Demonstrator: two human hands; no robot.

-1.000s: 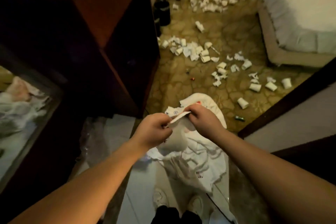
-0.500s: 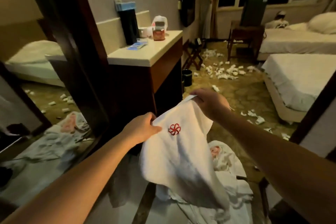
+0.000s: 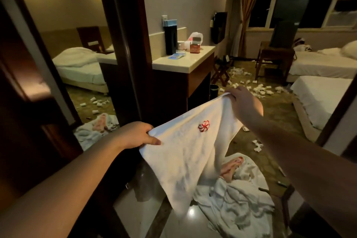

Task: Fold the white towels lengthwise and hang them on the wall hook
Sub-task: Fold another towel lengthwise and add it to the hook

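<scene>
While the left hand (image 3: 138, 134) pinches one top corner of the white towel (image 3: 190, 152) and the right hand (image 3: 244, 105) pinches the other, the towel hangs open in the air between them, above the floor. I think it is held wide like this so the two sides can be brought together for a long fold. The right corner is higher, so the top edge slopes. One red flower mark (image 3: 203, 126) shows near the top. One towel is held up. More white cloth lies in a heap (image 3: 237, 205) on the floor just below; how many towels are in it I cannot tell. No wall hook shows.
</scene>
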